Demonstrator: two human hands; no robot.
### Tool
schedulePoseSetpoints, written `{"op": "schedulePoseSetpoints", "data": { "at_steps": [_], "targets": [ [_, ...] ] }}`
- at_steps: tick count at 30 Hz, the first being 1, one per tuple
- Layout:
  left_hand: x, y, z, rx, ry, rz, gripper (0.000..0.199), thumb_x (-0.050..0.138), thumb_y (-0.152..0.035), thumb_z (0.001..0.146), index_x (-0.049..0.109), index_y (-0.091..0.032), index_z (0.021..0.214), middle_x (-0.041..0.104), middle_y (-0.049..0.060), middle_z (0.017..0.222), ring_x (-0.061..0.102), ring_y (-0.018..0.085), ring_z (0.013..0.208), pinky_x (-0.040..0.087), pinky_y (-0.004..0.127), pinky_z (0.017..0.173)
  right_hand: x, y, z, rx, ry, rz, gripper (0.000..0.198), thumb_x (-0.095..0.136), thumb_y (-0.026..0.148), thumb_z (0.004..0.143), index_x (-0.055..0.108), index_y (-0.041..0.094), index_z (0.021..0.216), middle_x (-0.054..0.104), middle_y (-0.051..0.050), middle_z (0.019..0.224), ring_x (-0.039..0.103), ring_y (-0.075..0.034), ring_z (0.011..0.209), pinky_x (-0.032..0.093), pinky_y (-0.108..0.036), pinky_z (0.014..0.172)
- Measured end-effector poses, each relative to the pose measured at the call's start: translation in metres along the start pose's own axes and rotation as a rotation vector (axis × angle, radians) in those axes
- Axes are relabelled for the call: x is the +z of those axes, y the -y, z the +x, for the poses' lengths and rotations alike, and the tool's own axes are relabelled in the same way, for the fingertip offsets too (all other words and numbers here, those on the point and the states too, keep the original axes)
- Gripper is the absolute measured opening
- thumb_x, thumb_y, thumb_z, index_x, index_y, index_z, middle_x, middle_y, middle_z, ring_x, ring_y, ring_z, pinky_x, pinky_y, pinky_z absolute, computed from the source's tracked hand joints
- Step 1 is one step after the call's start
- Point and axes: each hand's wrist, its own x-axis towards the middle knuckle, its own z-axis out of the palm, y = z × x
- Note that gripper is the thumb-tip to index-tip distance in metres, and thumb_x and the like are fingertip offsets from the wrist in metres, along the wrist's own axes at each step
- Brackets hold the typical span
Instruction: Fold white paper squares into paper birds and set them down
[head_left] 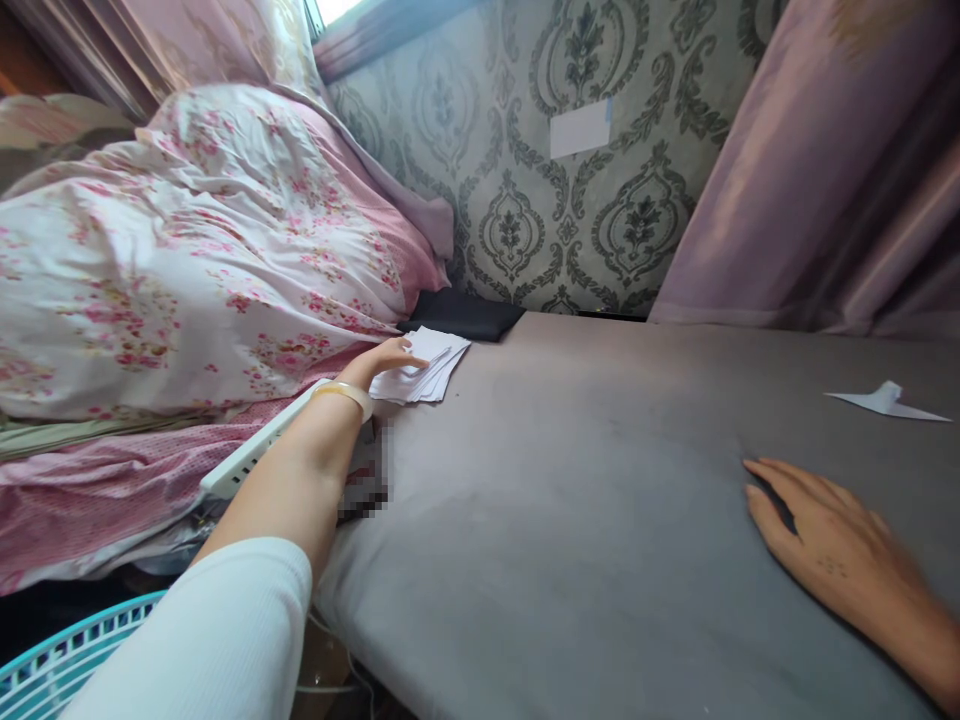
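One loose stack of white paper (448,372) lies near the far left edge of the grey sheet (570,510) in the head view, its corners fanned out unevenly. The left hand (386,359) is on the stack, partly open, with a small gap between its thumb and a finger and the tips touching the paper; whether any sheet is pinched between them, I cannot tell. A pale bangle (352,396) circles that wrist, and a white sleeve (217,630) covers the upper part of the arm. Just behind the stack is a flat black item (469,314), and beyond the hand to the left spreads floral bedding (210,240).

Well apart on the other side, the right hand (829,525) is palm down over the grey sheet, thumb and fingers parted by a clear gap, holding nothing that shows. Near it, farther back, sits a folded white paper piece (889,402) with a raised middle and two pointed ends. A white slotted basket (251,452) is beside the left forearm, and a blue basket (82,635) shows at lower left.
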Motion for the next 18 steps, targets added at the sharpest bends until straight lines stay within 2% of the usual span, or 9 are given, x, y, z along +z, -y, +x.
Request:
{"op": "schedulePoseSetpoints", "data": {
  "at_steps": [5, 13, 16, 18],
  "targets": [
    [-0.001, 0.003, -0.004, -0.044, 0.055, 0.01, 0.069, 0.082, -0.043, 0.041, 0.064, -0.014, 0.102, 0.068, 0.014, 0.111, 0.061, 0.031, 0.102, 0.047, 0.03, 0.08, 0.001, 0.0, 0.0, 0.006, -0.01, -0.004, 0.058, 0.023, 0.049, 0.088, 0.059, 0.019, 0.122, 0.061, -0.009, 0.131, 0.054, -0.031, 0.121, 0.045, -0.048, 0.094],
    [-0.005, 0.016, -0.007, -0.05, 0.085, -0.059, 0.086, 0.079, -0.052, 0.049, 0.059, -0.01, 0.122, 0.064, 0.017, 0.121, 0.063, 0.029, 0.102, 0.049, 0.031, 0.08, 0.002, -0.005, 0.001, -0.03, -0.013, 0.044, 0.064, 0.023, 0.053, 0.086, 0.059, 0.016, 0.122, 0.061, -0.01, 0.13, 0.055, -0.033, 0.119, 0.045, -0.05, 0.097],
    [-0.005, 0.02, -0.005, -0.03, 0.062, -0.093, 0.082, 0.077, -0.052, 0.051, 0.06, -0.009, 0.119, 0.066, 0.016, 0.116, 0.064, 0.027, 0.097, 0.049, 0.031, 0.077, 0.002, -0.004, 0.001, -0.032, -0.027, 0.047, 0.063, 0.023, 0.052, 0.086, 0.06, 0.015, 0.122, 0.062, -0.011, 0.129, 0.055, -0.033, 0.118, 0.044, -0.049, 0.097],
    [-0.004, 0.021, -0.004, -0.013, 0.033, -0.113, 0.072, 0.074, -0.051, 0.055, 0.064, -0.009, 0.112, 0.069, 0.013, 0.106, 0.064, 0.026, 0.092, 0.048, 0.031, 0.075, 0.002, -0.002, 0.001, -0.025, -0.028, 0.046, 0.062, 0.024, 0.051, 0.086, 0.06, 0.015, 0.121, 0.062, -0.012, 0.128, 0.055, -0.034, 0.118, 0.045, -0.05, 0.095]
  ]
}}
